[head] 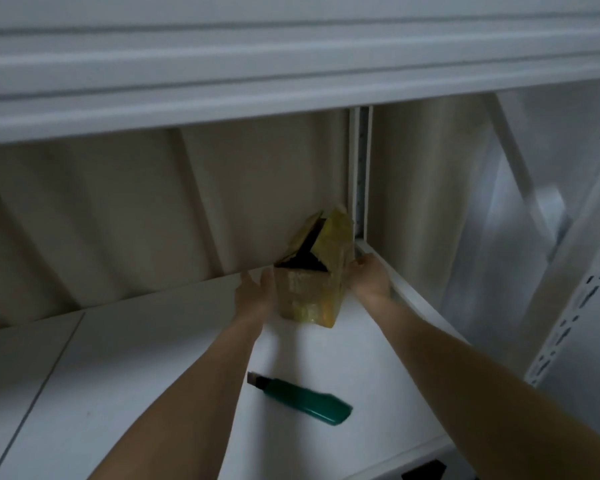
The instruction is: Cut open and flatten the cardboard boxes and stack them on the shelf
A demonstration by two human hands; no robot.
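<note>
A small brown cardboard box [310, 289] with yellowish tape stands at the back right of the white shelf [153, 358], its top flaps [326, 237] sticking up and open. My left hand [255, 294] lies flat against the box's left side, fingers apart. On the box's right side rests my right hand [369, 277]. Both hands press the box between them. A green utility knife [302, 400] lies loose on the shelf nearer to me, between my forearms.
A white shelf board [291, 81] hangs low overhead. A white perforated upright [359, 174] stands right behind the box. Another slotted post [575, 306] rises at the right. The beige wall [136, 209] closes the back of the shelf.
</note>
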